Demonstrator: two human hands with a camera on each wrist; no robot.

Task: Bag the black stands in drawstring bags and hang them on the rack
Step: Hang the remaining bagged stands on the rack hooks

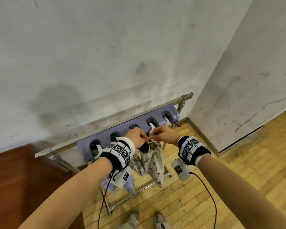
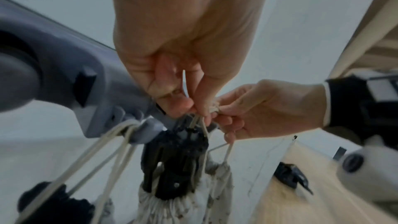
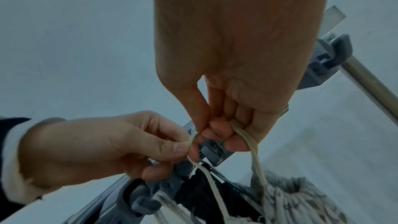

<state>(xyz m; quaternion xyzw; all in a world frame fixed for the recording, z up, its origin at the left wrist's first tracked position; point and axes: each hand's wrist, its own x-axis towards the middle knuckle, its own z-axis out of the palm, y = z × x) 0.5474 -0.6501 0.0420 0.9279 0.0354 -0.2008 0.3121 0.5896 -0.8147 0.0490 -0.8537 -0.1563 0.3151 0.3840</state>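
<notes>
A patterned drawstring bag (image 1: 151, 160) hangs just below the purple hook rack (image 1: 122, 129), with a black stand (image 2: 176, 164) poking out of its gathered mouth. My left hand (image 1: 139, 138) pinches the cream drawstring (image 2: 200, 122) at the rack's front. My right hand (image 1: 162, 134) grips the other cord strands (image 3: 247, 140) beside it, fingers curled round them. Both hands meet at a hook near the rack's middle. The exact hook is hidden behind the fingers.
Another bag's cords (image 2: 112, 144) loop over a hook to the left; a purple bag (image 1: 129, 185) hangs lower left. The rack sits on a metal frame (image 1: 185, 97) against a grey wall. A brown table (image 1: 15, 179) lies left, wooden floor (image 1: 238, 162) right.
</notes>
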